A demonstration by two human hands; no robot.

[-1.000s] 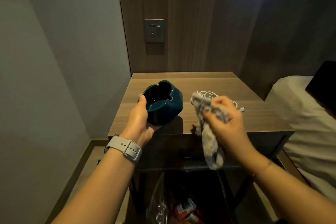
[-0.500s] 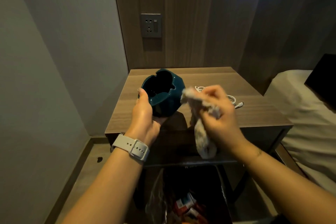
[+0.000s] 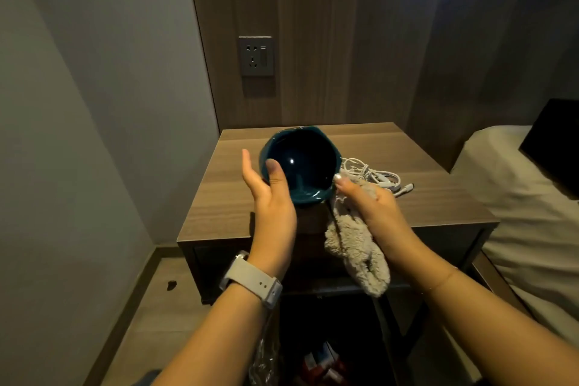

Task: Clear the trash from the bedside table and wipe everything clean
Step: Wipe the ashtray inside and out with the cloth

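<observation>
Landmark: the bedside table (image 3: pixel 225 207), a wood-grain top set against a panelled wall.

Left of the table, a plain grey wall runs down to the floor, where a small dark speck (image 3: pixel 171 285) lies near the table's left front corner. On the wall panel above the table's rear edge sits a power socket (image 3: pixel 256 55).

The left hand (image 3: pixel 272 197) is raised over the left half of the table. A light-coloured watch (image 3: pixel 250 280) is strapped to its wrist. The thumb is hooked over the near-left rim of a dark teal ashtray (image 3: pixel 302 163) and the palm supports its underside; the remaining fingers are extended and spread behind it. The ashtray is tilted so its hollow faces the camera, held clear of the table top above the centre.

The right hand (image 3: pixel 372 207) is closed around a grey fluffy cloth (image 3: pixel 354 247). One fingertip touches the ashtray's lower right rim. The cloth's loose end hangs down in front of the table's front edge.

A coiled white cable (image 3: pixel 376 177) lies on the table top, right of the ashtray and behind the right hand.

Below the table's front edge, a bin with a clear liner (image 3: pixel 266 360) holds red and white scraps.

Right of the table, a bed with a pale pillow (image 3: pixel 513 197) is partly visible.
</observation>
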